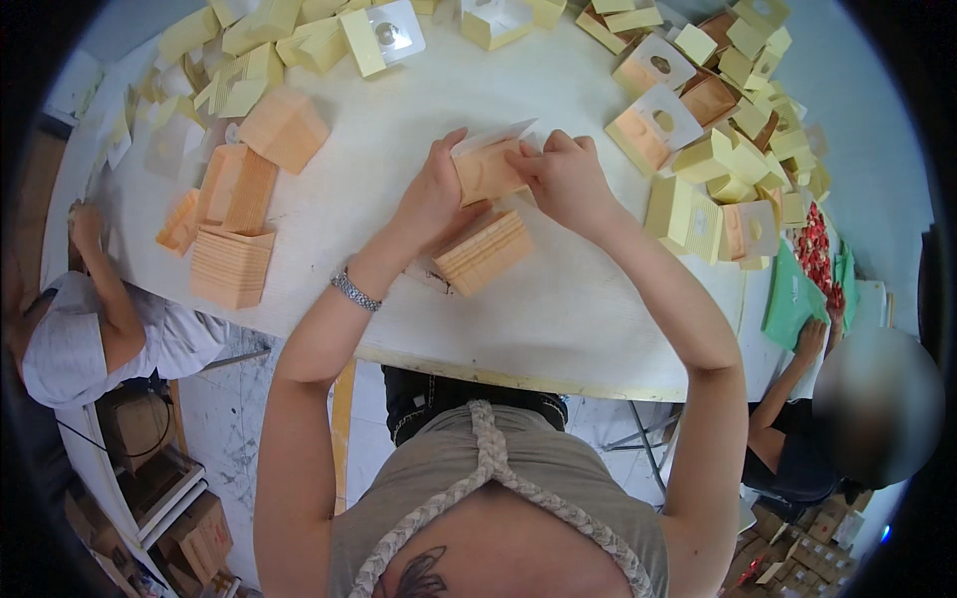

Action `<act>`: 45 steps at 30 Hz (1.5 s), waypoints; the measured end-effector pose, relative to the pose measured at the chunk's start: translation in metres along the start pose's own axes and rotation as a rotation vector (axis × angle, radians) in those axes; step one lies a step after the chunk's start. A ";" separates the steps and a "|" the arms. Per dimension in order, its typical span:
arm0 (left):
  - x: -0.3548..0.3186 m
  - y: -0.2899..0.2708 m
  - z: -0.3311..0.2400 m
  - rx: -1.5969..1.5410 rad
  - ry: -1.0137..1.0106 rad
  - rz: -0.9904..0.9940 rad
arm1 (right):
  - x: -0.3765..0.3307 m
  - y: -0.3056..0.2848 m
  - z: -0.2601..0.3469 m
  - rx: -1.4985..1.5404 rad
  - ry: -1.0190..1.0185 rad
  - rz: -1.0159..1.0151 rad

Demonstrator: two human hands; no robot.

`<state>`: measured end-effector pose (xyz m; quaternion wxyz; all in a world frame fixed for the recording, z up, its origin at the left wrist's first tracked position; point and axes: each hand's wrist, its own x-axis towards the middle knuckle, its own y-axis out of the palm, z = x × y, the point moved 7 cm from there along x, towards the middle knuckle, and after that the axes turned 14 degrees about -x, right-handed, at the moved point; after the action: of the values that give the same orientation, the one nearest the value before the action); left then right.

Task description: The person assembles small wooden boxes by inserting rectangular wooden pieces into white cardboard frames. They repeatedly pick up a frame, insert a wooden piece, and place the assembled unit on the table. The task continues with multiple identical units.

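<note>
Both hands up over table (558, 309). Small orange box (488, 171) sits btwn them: left hand (431, 194) fingers clamped on its left side, right hand (566, 179) pinching its right edge. Another box (483, 251) lies just below.

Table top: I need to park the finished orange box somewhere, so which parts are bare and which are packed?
The table is bare along its near edge, below the orange box by the left hand. Another bare patch lies ahead of both hands, between the orange stacks on the left and the yellow boxes on the right. The far edge and right side are crowded.
</note>
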<state>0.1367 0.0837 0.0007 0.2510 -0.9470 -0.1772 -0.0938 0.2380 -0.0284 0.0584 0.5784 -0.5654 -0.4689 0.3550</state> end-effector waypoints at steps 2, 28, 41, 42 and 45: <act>-0.003 0.000 0.004 -0.008 -0.028 0.004 | 0.010 -0.004 0.010 -0.157 -0.102 0.118; 0.002 -0.005 -0.005 -0.089 -0.115 -0.012 | -0.013 -0.007 0.026 -0.173 0.091 -0.162; 0.005 0.007 -0.019 0.246 0.178 0.011 | -0.027 0.021 0.023 0.115 -0.043 -0.263; 0.010 0.000 -0.019 0.208 0.107 -0.044 | -0.037 0.012 0.013 0.048 -0.009 -0.316; 0.035 -0.008 -0.024 0.207 0.023 -0.067 | -0.049 0.003 -0.045 -0.220 0.233 -0.343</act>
<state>0.1634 0.0883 0.0339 0.3461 -0.9084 -0.2146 -0.0945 0.2660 -0.0890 0.0522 0.6154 -0.5742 -0.5240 0.1307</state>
